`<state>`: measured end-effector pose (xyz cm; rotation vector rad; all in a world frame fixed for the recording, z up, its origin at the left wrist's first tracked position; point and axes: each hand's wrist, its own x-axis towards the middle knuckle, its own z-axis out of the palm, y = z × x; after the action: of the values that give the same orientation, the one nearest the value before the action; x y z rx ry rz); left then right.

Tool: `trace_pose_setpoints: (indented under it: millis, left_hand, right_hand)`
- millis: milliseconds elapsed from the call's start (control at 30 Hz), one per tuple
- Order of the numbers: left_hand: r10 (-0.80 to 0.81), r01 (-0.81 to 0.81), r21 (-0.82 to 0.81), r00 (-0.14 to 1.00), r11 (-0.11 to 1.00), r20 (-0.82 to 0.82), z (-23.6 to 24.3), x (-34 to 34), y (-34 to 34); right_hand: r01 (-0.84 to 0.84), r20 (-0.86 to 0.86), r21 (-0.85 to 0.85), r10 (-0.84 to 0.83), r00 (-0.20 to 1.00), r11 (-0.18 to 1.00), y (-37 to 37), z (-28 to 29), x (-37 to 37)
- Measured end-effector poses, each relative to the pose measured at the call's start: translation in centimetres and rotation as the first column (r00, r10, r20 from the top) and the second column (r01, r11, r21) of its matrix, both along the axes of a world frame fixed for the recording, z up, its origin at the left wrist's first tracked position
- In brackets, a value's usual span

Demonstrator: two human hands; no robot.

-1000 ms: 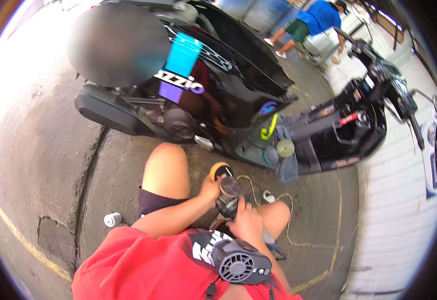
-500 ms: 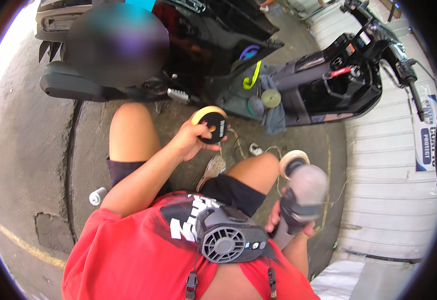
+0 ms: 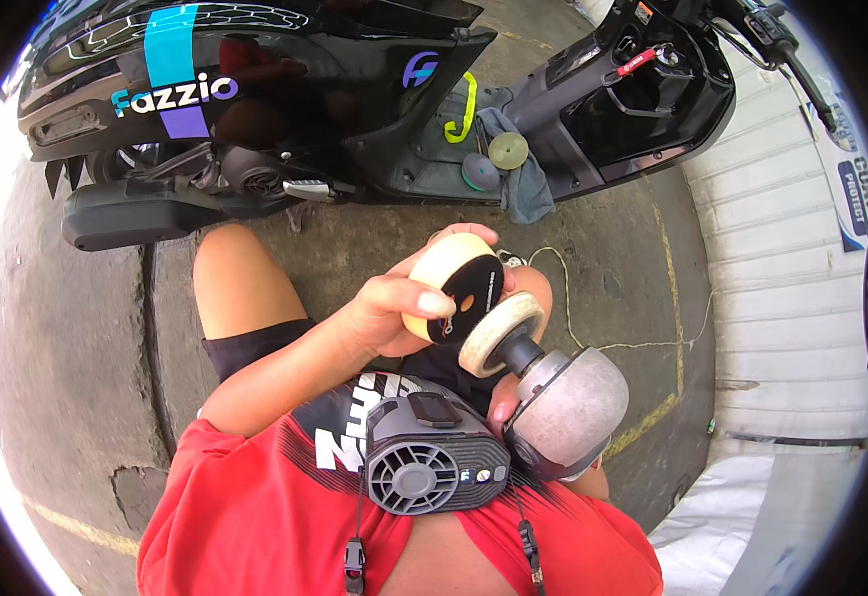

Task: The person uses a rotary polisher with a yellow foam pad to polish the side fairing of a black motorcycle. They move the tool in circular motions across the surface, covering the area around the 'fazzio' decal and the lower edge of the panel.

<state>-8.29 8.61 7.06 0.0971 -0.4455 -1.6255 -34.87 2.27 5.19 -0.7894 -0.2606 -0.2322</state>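
Note:
My left hand (image 3: 379,316) is closed round a thick yellow foam polishing pad (image 3: 434,266), thumb on its black backing face, which has an orange centre hole. To the right is a grey polisher (image 3: 571,409), a pale round pad (image 3: 493,333) fitted on its dark spindle. Only some fingers of my right hand (image 3: 503,399) show beside the polisher's head; the rest is hidden behind the tool as it holds it. The polisher's pad is right beside the yellow pad's backing, tilted toward it; I cannot tell whether they touch.
A black scooter (image 3: 305,109) stands across the front. On its footboard lie a grey cloth (image 3: 525,189), a yellowish disc (image 3: 508,151), a grey-green disc (image 3: 480,172) and a yellow-green strap (image 3: 466,107). A neck fan (image 3: 424,462) hangs at my chest. A thin cord (image 3: 642,345) crosses the floor by the white wall (image 3: 762,248).
My right hand has brought the polisher up and left, close to the yellow pad. My left hand has moved right and turned the pad's backing toward the polisher. The view has shifted too.

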Motion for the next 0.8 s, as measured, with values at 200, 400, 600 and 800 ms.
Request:
trace_pose_setpoints:
  millis: [200,400,600,800]
  left_hand:
    - [-0.032,0.036,-0.046,0.996,0.998,0.081,0.6,-0.7,-0.4]
    - [-0.061,0.064,-0.032,0.993,0.997,0.098,1.1,-0.6,-0.4]
    - [-0.032,0.043,-0.075,0.99,0.996,0.136,1.3,-1.0,-0.6]
    - [-0.049,0.06,-0.139,0.995,0.988,0.082,0.6,-1.3,-0.7]
  right_hand:
    - [-0.045,-0.093,0.0,0.044,0.995,0.999,-0.5,0.4,-0.4]
    - [0.095,-0.046,0.112,-0.09,0.995,0.989,0.7,0.4,0.2]
    - [0.26,-0.163,0.072,-0.246,0.955,0.963,1.4,2.4,1.1]
    - [0.248,-0.096,0.087,-0.24,0.966,0.965,1.3,2.2,1.8]
